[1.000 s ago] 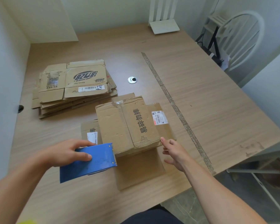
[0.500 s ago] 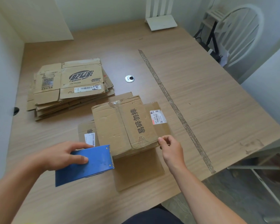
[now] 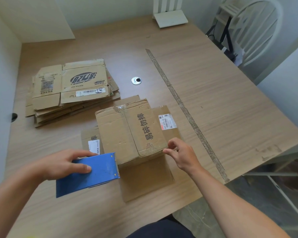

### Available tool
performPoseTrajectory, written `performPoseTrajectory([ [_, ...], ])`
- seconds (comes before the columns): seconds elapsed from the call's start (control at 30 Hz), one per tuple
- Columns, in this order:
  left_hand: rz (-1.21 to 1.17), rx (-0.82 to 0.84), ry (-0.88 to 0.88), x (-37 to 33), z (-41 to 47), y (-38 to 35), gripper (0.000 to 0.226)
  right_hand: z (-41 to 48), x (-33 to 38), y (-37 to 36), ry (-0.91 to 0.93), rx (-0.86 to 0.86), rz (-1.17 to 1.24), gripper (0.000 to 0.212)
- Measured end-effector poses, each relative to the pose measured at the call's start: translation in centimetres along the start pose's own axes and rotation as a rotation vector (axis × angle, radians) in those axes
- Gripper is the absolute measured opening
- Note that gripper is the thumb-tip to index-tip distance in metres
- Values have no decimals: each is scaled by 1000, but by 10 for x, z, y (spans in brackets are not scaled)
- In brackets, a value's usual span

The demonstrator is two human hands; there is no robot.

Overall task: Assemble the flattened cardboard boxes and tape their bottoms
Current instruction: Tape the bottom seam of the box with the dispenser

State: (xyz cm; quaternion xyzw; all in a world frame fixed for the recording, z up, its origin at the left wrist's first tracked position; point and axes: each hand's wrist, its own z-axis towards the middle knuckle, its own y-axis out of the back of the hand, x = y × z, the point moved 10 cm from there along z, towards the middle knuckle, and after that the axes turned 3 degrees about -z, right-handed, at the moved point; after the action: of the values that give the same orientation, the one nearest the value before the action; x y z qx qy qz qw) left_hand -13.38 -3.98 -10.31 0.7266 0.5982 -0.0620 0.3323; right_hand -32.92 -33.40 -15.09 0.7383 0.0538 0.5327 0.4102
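So the box point(image 3: 127, 131) we're on sits upside down on the desk point(image 3: 222, 103), near the front edge. Its bottom flaps are folded shut on top and its other flaps are splayed flat on the wood around it. The stack of flattened boxes point(image 3: 72, 90) lies just behind it to the left.

Our left hand point(image 3: 64, 165) has its grip wrapped round the blue tape dispenser point(image 3: 91, 174), fingers over the top, thumb on the side. The toothed end is right up against the box's near left corner. Our right hand point(image 3: 181, 157) has thumb and forefinger pinched at the near right corner. We can't tell if there's clear tape in that pinch or just the cardboard edge.

Handling-wise, it's used, thin corrugated card and looks empty. We'd guess it's really light and will skate across the desk once the dispenser drags on it. The flaps are creased and scuffed at the seam ends, so they'll probably spring up. The best hold looks like a flat palm pressing the flaps down beside the centre seam, or a pinch on a corner. Squeeze the middle of a wall and it'd likely cave.
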Motion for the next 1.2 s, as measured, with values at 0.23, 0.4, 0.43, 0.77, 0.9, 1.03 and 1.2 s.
performPoseTrajectory([
  [0.23, -7, -5, 20, 2, -1, 0, 53, 8, 10, 3, 146, 31, -116, 19],
  [0.4, -22, -11, 18, 3, -1, 0, 40, 11, 9, 1, 162, 132, -160, 12],
  [0.43, -24, -17, 16, 2, -1, 0, 43, 13, 9, 1, 156, 160, -186, 12],
  [0.77, -39, -68, 3, 0, -3, 0, 39, -11, 65, 4, 303, -46, -511, 38],
  [0.9, -12, -76, 3, 3, -3, -1, 32, -19, 114, -38, 703, -38, -542, 46],
  [1.03, -42, -79, -4, 4, -4, -2, 38, -8, 119, -64, 789, -8, -667, 47],
  [1.2, -68, -85, -40, 3, -4, -6, 41, -7, 110, -65, 832, -93, -723, 40],
])
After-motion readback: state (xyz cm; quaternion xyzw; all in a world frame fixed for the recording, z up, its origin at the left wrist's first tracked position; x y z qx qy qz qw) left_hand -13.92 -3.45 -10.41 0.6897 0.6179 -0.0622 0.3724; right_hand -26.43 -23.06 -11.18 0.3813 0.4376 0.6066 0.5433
